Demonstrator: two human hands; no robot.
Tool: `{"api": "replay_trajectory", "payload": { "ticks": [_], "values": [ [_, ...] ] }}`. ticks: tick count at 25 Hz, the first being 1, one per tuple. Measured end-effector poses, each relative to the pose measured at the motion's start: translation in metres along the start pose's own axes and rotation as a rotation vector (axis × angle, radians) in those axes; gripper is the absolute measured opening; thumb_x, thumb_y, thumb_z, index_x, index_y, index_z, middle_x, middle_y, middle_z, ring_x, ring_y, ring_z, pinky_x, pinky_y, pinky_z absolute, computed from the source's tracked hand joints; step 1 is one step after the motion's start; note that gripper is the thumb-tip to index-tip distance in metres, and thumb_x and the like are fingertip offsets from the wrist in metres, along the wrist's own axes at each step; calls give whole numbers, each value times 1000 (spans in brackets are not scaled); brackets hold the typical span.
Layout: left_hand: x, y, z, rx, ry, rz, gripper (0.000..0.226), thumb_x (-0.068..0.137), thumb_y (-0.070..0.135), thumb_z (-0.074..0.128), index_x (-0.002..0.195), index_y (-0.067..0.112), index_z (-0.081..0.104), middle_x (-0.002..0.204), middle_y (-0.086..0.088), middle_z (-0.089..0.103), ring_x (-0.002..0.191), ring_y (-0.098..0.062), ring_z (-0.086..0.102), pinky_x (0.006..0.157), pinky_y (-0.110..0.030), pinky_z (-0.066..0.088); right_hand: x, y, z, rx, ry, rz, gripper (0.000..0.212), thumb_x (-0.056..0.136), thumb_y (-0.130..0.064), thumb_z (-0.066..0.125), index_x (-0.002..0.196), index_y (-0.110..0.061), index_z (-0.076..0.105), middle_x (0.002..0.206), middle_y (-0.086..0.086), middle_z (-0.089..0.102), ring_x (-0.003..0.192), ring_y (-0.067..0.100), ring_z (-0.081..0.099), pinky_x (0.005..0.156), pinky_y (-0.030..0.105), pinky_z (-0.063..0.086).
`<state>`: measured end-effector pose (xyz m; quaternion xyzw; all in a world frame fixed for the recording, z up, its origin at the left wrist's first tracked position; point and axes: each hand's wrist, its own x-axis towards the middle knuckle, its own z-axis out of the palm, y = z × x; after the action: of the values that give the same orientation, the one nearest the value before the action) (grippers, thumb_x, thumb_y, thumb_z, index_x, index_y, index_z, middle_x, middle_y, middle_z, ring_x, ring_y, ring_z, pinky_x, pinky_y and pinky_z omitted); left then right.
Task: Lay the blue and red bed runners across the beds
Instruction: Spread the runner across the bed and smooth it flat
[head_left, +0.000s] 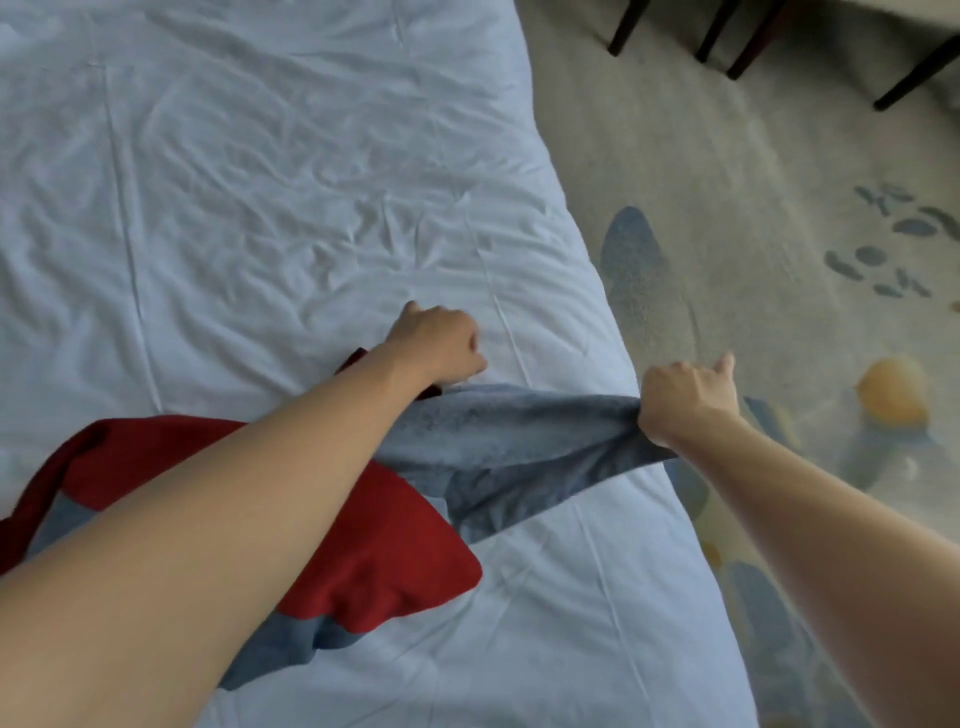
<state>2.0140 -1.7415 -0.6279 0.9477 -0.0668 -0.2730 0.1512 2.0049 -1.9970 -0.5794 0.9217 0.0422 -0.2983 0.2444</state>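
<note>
A blue bed runner (509, 441) lies bunched on the white bed (234, 208), pulled taut toward the bed's right edge. My right hand (685, 400) is shut on its end, just past that edge. My left hand (441, 343) is closed on the runner's other gathered part, knuckles down on the sheet. A red bed runner (374, 551) lies crumpled under my left forearm, partly over the blue cloth. More blue cloth shows below the red one.
Right of the bed is a pale carpet (727, 182) with blue and yellow patterns. Dark chair legs (737, 36) stand at the far top right. The wrinkled white sheet stretches away to the upper left.
</note>
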Motion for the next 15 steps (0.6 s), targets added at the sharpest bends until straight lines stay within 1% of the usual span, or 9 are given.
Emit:
{"api": "replay_trajectory", "payload": {
  "ticks": [1,3,5,7,8,9,11,13,15],
  "values": [
    [-6,-8,4,42,-99,-33,28,90,49,55,92,26,69,97,7,68,97,-20,61,98,-40,31,-4,3,12,26,-38,-26,14,91,-23,50,101,-21,60,98,1,64,102,23,63,117,58,17],
    [-15,-14,14,117,-192,-44,29,89,51,55,93,27,70,94,8,68,94,-18,61,98,-39,30,-8,-7,32,117,-46,-142,24,85,-25,54,109,-22,56,101,1,63,103,23,61,115,59,18],
    [-19,-7,19,228,-209,-29,18,87,37,56,93,25,67,92,5,67,90,-18,61,93,-37,30,-9,-28,46,197,43,-223,28,80,-28,55,108,-23,55,102,1,61,104,24,58,113,57,17],
    [-18,4,17,363,-206,-25,9,87,25,52,85,21,61,83,1,61,78,-19,56,91,-37,31,-11,-43,51,249,99,-250,23,79,-27,54,101,-22,54,98,2,60,103,25,57,115,56,17],
    [-18,11,18,412,-187,-11,11,88,22,51,80,20,58,78,0,59,73,-19,53,91,-37,32,-15,-45,54,265,99,-245,18,78,-24,55,96,-22,53,94,2,61,100,26,57,116,55,17],
    [-16,16,19,442,-150,11,13,90,20,51,78,19,57,76,0,58,71,-19,52,92,-37,33,-18,-45,57,269,97,-233,15,77,-20,56,92,-21,52,89,1,60,96,25,59,116,53,18],
    [-7,30,17,489,-29,79,11,91,17,52,87,21,62,82,0,63,78,-20,55,91,-37,32,-25,-36,63,254,94,-192,13,78,-16,59,89,-21,54,79,-1,57,92,24,62,114,48,22],
    [8,49,14,501,153,153,13,90,14,52,94,22,61,90,-1,65,87,-23,55,90,-38,33,-35,-20,73,229,70,-123,12,81,-18,60,92,-22,55,77,-3,52,89,22,63,107,44,28],
    [19,84,14,443,321,291,16,88,9,52,95,22,60,94,-3,64,91,-26,54,90,-39,35,-46,3,85,210,-17,-47,11,82,-19,60,92,-23,57,78,-3,53,88,22,62,104,45,31]
  ]
}}
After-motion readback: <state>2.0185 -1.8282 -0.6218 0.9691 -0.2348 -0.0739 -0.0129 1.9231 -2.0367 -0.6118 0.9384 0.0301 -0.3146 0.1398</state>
